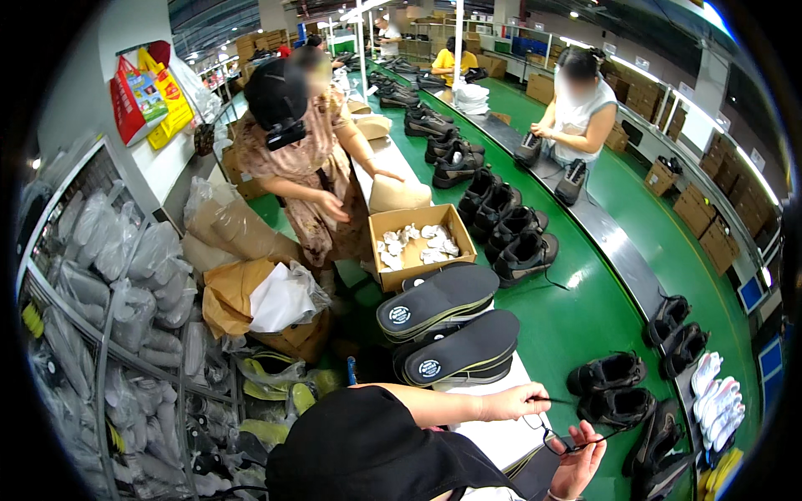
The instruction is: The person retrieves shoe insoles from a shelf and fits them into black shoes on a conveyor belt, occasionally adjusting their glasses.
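Note:
Neither my left hand nor my right hand shows. Directly below, a person in black headwear (368, 442) faces right. That person's two hands (514, 402) hold dark-framed eyeglasses (551, 439) by the temples, over the white bench edge (493, 436). Beyond them, stacks of black insoles (455, 346) with round white marks lie on the bench. An open cardboard box (418, 280) of crumpled white paper stands behind the insoles.
Black shoes (606, 373) line the green conveyor (576, 292) at right. Left stands a wire rack (104, 359) of plastic-bagged items. A co-worker in a patterned dress (305, 179) stands beyond the bench; another (576, 108) handles a shoe. White insoles (717, 401) lie far right.

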A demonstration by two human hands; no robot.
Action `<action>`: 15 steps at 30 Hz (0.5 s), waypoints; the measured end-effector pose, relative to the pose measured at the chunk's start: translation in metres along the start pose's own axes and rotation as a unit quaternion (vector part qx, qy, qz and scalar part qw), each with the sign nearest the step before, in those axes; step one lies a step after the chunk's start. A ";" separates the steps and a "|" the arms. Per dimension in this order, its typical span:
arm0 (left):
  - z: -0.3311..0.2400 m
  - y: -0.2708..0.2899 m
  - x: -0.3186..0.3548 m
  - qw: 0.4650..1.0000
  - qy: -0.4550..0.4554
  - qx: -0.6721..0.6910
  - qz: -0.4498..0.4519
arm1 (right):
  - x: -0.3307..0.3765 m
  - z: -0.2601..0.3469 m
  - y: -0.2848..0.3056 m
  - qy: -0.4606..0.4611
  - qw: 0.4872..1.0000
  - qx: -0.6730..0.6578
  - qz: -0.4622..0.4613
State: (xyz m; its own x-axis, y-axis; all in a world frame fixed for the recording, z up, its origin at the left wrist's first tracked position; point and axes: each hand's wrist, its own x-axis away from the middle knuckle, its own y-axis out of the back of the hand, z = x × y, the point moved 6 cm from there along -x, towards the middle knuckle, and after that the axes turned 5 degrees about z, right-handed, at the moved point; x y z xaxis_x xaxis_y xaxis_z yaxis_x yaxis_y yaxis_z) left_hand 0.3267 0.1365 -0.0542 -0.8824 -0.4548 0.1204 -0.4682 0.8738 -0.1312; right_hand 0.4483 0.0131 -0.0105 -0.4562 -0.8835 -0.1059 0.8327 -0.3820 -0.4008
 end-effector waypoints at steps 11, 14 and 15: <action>-0.168 -0.018 0.046 0.925 -0.378 -0.015 0.028 | 0.014 0.136 -0.063 0.368 0.902 0.187 0.123; -0.207 -0.020 0.073 0.903 -0.426 -0.021 0.049 | 0.023 0.165 -0.088 0.423 0.876 0.201 0.115; -0.213 -0.021 0.077 0.894 -0.446 0.000 0.045 | 0.024 0.172 -0.090 0.424 0.876 0.201 0.112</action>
State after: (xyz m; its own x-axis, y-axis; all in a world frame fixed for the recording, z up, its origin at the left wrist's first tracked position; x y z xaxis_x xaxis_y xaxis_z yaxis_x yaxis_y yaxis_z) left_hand 0.2786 0.1200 0.1670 -0.6024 -0.3386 -0.7228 -0.3930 0.9140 -0.1006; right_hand 0.4162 -0.0205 0.1791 -0.1947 -0.4940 -0.8474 0.8960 -0.4411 0.0513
